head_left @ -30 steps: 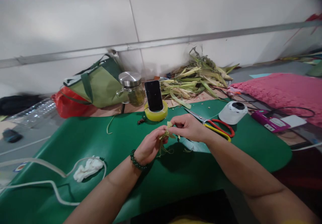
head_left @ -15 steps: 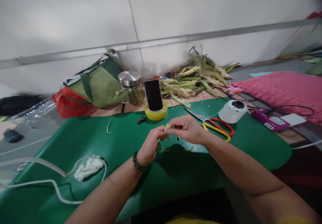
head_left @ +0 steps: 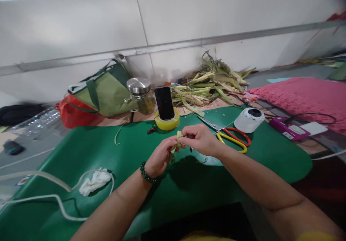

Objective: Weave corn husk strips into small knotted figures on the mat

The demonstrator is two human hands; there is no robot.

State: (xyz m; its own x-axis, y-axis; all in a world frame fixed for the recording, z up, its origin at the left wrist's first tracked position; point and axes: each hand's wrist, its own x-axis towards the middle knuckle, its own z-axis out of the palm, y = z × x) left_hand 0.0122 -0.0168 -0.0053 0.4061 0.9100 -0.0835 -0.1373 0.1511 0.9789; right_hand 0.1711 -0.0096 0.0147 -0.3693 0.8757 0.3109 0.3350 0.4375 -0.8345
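Over the middle of the green mat point(head_left: 129, 183), my left hand point(head_left: 159, 155) is closed around a small pale-green piece of corn husk point(head_left: 179, 135). My right hand point(head_left: 200, 138) pinches the top of the same husk, its fingertips close to those of the left. Part of the husk hangs below the left fingers, and the rest is hidden by them. Scissors point(head_left: 229, 135) with one red and one yellow handle lie just beyond my right wrist. A white thread spool point(head_left: 249, 120) stands to their right.
A phone point(head_left: 164, 103) leans in a yellow tape roll point(head_left: 168, 123). Behind are a glass jar point(head_left: 143, 98), a green bag point(head_left: 110, 93) and a heap of corn husks point(head_left: 213, 78). A crumpled white tissue point(head_left: 95, 182) and a pale cable point(head_left: 58, 178) lie left, a purple power strip point(head_left: 289, 129) right.
My left hand has shifted slightly left and turned a little, and more of the husk shows between the hands. My right hand keeps its pinch almost in place.
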